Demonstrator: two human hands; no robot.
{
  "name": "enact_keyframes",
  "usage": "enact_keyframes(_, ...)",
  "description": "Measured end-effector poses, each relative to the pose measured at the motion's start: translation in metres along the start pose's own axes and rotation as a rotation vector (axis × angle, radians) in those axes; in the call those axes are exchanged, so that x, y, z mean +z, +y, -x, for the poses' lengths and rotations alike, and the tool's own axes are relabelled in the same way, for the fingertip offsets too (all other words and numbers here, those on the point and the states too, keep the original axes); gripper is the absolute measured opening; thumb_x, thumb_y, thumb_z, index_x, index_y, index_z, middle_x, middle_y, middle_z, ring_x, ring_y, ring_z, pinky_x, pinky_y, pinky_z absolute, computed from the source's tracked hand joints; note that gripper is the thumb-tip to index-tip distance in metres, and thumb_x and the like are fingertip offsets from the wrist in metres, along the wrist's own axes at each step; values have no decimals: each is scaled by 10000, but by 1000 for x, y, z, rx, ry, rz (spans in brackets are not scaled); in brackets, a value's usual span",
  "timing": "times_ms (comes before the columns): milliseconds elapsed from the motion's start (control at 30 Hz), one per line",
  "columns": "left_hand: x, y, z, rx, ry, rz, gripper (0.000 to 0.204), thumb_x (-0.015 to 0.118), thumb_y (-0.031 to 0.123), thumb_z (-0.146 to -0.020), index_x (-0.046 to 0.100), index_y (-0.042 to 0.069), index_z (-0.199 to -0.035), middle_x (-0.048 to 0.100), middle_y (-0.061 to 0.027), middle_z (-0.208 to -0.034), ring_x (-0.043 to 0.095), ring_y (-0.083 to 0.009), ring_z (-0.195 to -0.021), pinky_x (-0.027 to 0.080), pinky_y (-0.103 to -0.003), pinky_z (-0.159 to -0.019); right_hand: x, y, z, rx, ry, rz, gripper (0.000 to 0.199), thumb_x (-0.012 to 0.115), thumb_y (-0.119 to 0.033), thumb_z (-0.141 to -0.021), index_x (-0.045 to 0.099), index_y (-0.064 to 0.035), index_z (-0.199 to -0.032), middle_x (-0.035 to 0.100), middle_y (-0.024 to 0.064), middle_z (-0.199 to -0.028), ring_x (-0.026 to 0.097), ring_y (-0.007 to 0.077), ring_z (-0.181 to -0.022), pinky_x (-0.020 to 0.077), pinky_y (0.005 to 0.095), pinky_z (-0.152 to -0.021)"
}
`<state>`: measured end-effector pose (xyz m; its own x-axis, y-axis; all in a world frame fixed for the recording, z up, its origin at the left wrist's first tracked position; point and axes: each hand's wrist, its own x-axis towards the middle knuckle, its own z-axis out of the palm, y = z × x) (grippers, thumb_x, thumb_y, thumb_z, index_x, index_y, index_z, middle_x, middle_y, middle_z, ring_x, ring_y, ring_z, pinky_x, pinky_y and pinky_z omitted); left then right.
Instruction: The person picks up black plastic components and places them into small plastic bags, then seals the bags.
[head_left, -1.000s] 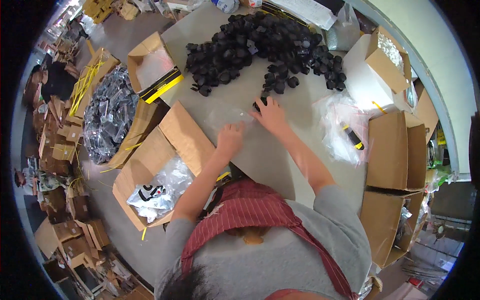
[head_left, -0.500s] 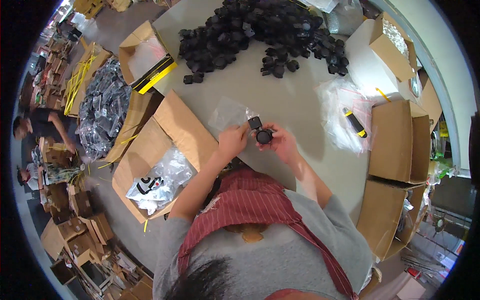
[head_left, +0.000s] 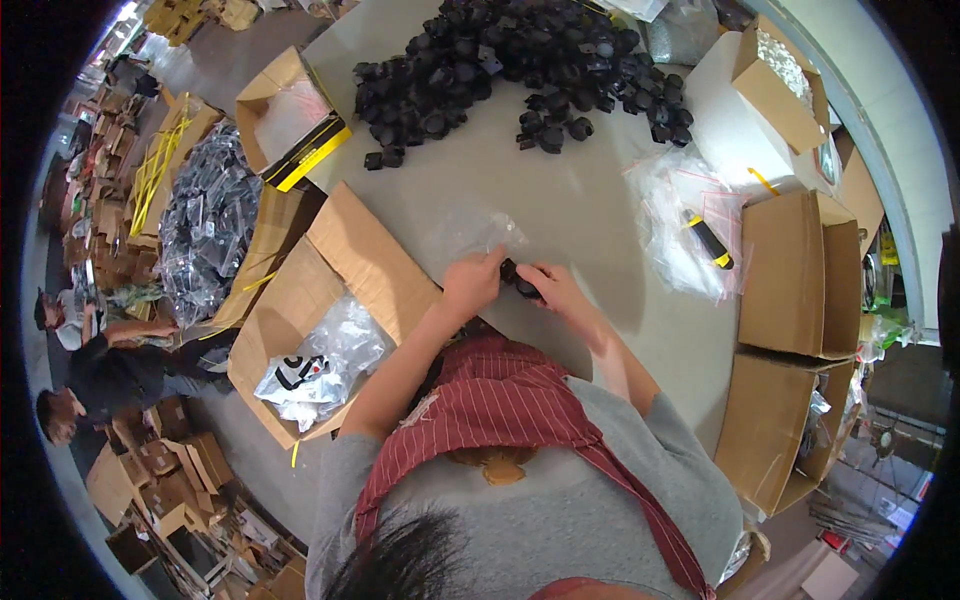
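My left hand (head_left: 473,284) is closed with its fingertips on a clear plastic bag (head_left: 468,232), which spreads over the table in front of it. In my right hand (head_left: 560,290) is a small black part with a round end (head_left: 525,287), pinched between thumb and fingers. The part sits close to my left fingertips, by the near edge of the grey table (head_left: 590,215). Its far side is hidden by my fingers. At the table's far side lies a heap of similar black parts (head_left: 440,95).
Clear bags (head_left: 665,250) and a black-and-yellow cutter (head_left: 709,240) lie on the right. Cardboard boxes (head_left: 780,275) line the right edge. On the left stand an open carton (head_left: 350,235) with plastic bags, a box of wrapped parts (head_left: 205,215) and a person (head_left: 120,380).
The black part has tilted and turned in my right hand, and my fingers cover more of it. My left hand has shifted slightly right with the bag. The person at left has moved nearer.
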<state>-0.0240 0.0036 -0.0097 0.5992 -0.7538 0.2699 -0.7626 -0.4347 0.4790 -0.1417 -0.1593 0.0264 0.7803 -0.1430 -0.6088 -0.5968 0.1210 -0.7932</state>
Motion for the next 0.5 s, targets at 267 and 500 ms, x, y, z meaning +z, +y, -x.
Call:
enact_keyframes(267,-8,6,1,52,42,-37,435,605,127,-832,574,62,-1261,667,-97,-799,657,-297,-751,515,-442,-611,0,-16,-8,-68,-113,-350,355,534,-382,-1001,604,-73,-1160,587,-10,-757,542,79,-625,411,225,-514)
enact_keyframes(500,-2,11,3,-83,-113,60,451,533,157,-852,511,66,-1293,668,-166,-838,660,-373,-770,514,-493,-612,0,4,-11,-213,-167,-346,316,546,-223,-1006,541,-74,-1284,613,8,-843,578,101,-666,450,241,-558)
